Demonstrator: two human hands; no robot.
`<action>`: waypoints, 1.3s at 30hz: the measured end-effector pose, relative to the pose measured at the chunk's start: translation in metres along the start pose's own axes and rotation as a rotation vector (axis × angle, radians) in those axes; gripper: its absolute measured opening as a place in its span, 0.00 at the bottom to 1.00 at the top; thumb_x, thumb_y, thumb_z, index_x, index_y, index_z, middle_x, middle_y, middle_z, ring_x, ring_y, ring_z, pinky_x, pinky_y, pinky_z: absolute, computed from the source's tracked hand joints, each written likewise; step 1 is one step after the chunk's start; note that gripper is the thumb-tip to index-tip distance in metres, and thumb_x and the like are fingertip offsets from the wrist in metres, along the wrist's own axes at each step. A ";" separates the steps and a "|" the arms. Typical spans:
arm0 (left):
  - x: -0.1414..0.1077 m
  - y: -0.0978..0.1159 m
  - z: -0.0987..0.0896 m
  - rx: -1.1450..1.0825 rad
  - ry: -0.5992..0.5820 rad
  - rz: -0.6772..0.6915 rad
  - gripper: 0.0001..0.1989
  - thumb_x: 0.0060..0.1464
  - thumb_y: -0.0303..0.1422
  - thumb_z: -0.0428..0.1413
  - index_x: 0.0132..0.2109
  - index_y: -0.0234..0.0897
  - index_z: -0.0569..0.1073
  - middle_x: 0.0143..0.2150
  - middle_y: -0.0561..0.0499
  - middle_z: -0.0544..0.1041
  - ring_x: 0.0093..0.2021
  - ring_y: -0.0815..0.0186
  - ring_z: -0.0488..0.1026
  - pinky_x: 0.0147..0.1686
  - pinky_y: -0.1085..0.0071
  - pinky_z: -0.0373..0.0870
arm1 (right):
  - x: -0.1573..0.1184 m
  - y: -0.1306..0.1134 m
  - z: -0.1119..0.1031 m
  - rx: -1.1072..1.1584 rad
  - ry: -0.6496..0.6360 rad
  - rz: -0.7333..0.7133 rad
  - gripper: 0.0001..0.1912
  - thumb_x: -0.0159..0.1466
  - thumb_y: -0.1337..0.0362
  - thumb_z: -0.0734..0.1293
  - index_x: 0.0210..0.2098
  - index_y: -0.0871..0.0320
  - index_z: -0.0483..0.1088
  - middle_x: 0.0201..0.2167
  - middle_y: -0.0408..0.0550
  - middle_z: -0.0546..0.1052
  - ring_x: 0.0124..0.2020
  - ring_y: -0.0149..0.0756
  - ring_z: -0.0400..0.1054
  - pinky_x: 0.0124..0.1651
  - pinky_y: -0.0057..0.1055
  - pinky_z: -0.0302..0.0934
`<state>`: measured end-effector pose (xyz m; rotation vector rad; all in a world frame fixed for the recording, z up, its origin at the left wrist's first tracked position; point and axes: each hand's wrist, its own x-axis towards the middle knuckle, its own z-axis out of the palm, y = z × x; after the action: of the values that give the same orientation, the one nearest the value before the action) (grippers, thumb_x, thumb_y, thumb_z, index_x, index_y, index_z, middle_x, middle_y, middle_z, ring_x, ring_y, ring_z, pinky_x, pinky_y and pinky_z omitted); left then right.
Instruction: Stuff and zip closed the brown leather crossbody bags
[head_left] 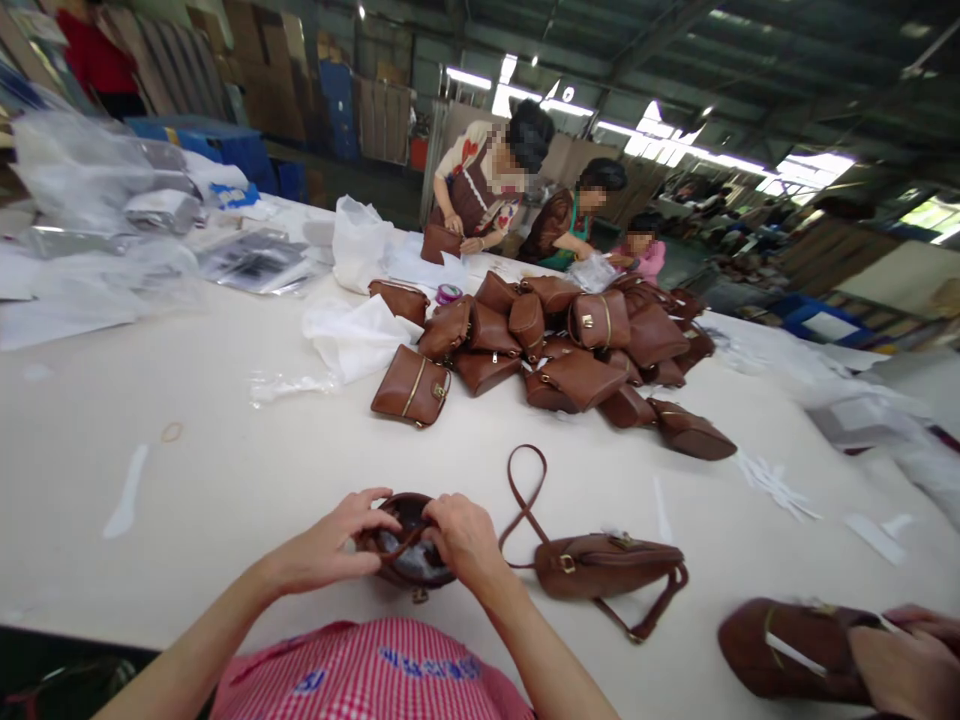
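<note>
Right in front of me a small brown leather handbag [420,582] stands with its top opening facing up, and clear plastic shows inside. My left hand [337,540] grips the left rim, with its fingers curled over into the opening. On the other side my right hand [466,535] has its fingers closed over the right rim, with the fingertips partly hidden inside. A brown strip runs across the opening between the two hands. Just right of them, a second brown handbag [600,568] lies on its side, with its thin strap looped on the table.
Beyond, a heap of brown handbags [577,375] covers the white table [247,500]. White wrapping sheets [352,340] and plastic bags [82,170] lie left. A co-worker's hand [907,660] holds another brown bag [787,650] at right. Several people work across the table.
</note>
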<state>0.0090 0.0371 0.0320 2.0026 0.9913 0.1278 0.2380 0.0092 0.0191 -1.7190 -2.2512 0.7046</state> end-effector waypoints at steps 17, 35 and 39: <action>0.020 0.049 0.004 -0.135 -0.187 0.167 0.13 0.59 0.33 0.48 0.36 0.40 0.77 0.41 0.51 0.77 0.43 0.65 0.72 0.48 0.71 0.67 | -0.083 0.063 0.050 0.818 0.380 0.277 0.13 0.59 0.64 0.66 0.45 0.52 0.73 0.54 0.53 0.72 0.54 0.45 0.67 0.45 0.34 0.69; 0.073 0.073 0.071 0.556 -0.137 0.114 0.10 0.60 0.27 0.47 0.42 0.37 0.73 0.42 0.46 0.77 0.44 0.58 0.74 0.46 0.63 0.72 | -0.079 0.062 0.078 1.558 0.532 0.407 0.15 0.57 0.51 0.71 0.36 0.55 0.73 0.33 0.45 0.76 0.35 0.35 0.69 0.40 0.31 0.67; 0.079 0.099 0.074 0.607 -0.147 0.081 0.11 0.61 0.28 0.46 0.43 0.36 0.72 0.43 0.45 0.76 0.40 0.61 0.76 0.41 0.66 0.73 | -0.080 0.066 0.083 1.624 0.555 0.438 0.15 0.56 0.51 0.72 0.35 0.55 0.72 0.32 0.44 0.76 0.34 0.35 0.70 0.39 0.32 0.68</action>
<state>0.1538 0.0123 0.0391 2.5570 0.9231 -0.3097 0.2797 -0.0734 -0.0763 -1.1388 -0.4029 1.3195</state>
